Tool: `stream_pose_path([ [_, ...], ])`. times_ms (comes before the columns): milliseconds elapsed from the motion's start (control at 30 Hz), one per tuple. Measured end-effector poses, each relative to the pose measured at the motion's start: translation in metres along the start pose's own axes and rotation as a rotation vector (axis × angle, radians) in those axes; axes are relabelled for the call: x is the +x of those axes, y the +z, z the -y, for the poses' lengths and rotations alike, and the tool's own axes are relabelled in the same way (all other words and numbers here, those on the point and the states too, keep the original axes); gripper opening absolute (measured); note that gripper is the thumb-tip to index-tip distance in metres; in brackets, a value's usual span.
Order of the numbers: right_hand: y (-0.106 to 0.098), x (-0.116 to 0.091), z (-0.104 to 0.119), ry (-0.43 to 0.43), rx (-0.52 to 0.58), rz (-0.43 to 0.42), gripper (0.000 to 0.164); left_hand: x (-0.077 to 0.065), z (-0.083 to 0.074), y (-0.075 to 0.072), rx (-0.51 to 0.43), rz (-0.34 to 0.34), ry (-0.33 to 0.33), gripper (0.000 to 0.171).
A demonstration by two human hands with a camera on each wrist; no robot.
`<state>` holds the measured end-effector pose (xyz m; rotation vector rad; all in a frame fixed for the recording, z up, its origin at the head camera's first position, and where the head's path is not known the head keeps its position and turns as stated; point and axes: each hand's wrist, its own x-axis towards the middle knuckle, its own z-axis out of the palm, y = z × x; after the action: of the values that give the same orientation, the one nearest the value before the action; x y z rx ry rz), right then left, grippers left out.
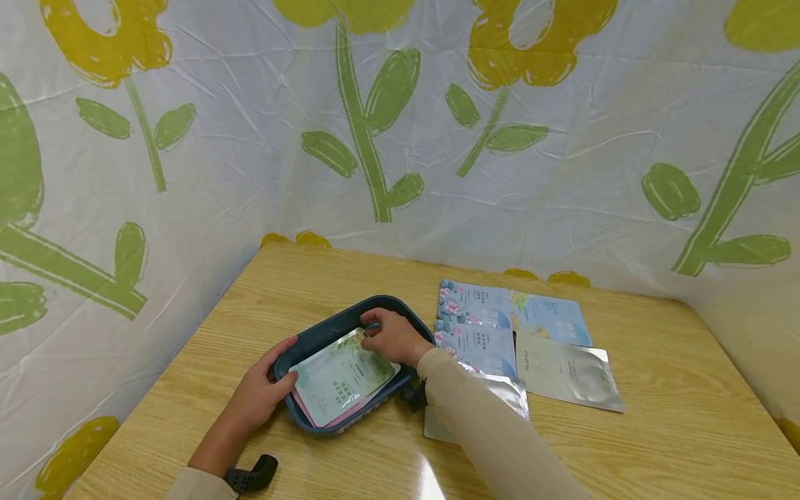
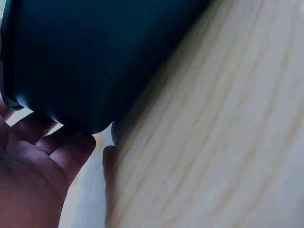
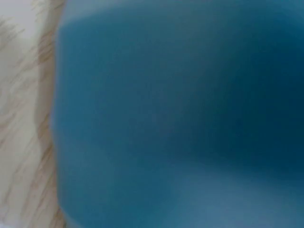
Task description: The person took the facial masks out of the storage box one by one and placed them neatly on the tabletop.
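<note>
A dark blue plastic bin [image 1: 337, 325] stands on the wooden table, angled in the head view. My left hand [image 1: 256, 392] grips its left end, thumb over the rim and fingers against the outer wall; the left wrist view shows those fingers [image 2: 71, 152] under the lip. Inside the bin lies a pale green sheet mask packet [image 1: 344, 382] on top of a pink one [image 1: 303, 408]. Reaching over the right side, my right hand [image 1: 400, 338] pinches the green packet's far edge. Blurred blue bin wall [image 3: 142, 114] fills most of the right wrist view.
Right of the bin lie blue floral packets [image 1: 481, 354], a light blue packet [image 1: 553, 319] and a silver packet [image 1: 571, 371]. Another silver packet [image 1: 439, 425] is partly hidden under my right sleeve. A flower-printed cloth [image 1: 250, 139] borders the table.
</note>
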<state>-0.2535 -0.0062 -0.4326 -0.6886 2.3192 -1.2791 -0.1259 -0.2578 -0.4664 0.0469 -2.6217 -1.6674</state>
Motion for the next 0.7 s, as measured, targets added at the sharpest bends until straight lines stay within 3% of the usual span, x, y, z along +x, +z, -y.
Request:
stream_pose_path([
  [233, 0.0019, -0.0016, 0.0029, -0.048, -0.11, 0.059, 0.053, 0.0005, 0.0012, 0.0004, -0.008, -0.001, 0.002, 0.06],
  [700, 0.0017, -0.0044, 0.004, -0.078, -0.086, 0.068, 0.054, 0.001, 0.0009, 0.0005, -0.002, 0.003, -0.003, 0.06],
])
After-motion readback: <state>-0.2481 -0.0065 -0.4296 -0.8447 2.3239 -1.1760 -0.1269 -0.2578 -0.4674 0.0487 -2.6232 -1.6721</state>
